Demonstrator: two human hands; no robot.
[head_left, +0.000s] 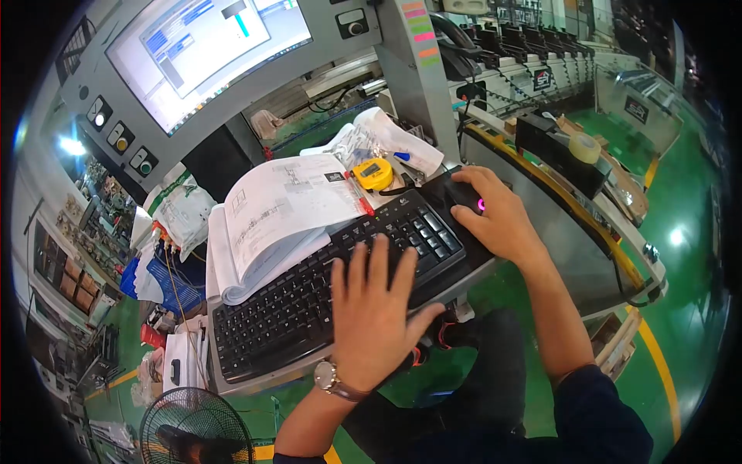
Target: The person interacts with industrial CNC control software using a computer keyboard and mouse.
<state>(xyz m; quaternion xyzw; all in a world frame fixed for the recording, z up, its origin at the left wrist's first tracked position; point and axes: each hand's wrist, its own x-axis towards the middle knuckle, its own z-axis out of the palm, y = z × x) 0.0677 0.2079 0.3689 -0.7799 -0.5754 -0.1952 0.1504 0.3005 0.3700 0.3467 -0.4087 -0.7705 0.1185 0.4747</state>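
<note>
Left hand spread above the black keyboard, right hand curled round the mouse.
The Logitech keyboard sits on a metal shelf — open booklet, red pen and yellow tape measure crowding it — below a lit screen; around stand a fan, green floor, machinery with unreadable labels.

A factory or workshop floor: a control console with a lit screen and round panel switches stands over the worktop, long machinery runs behind it, and the green floor carries yellow lines. A black fan and a blue crate sit nearby.
</note>
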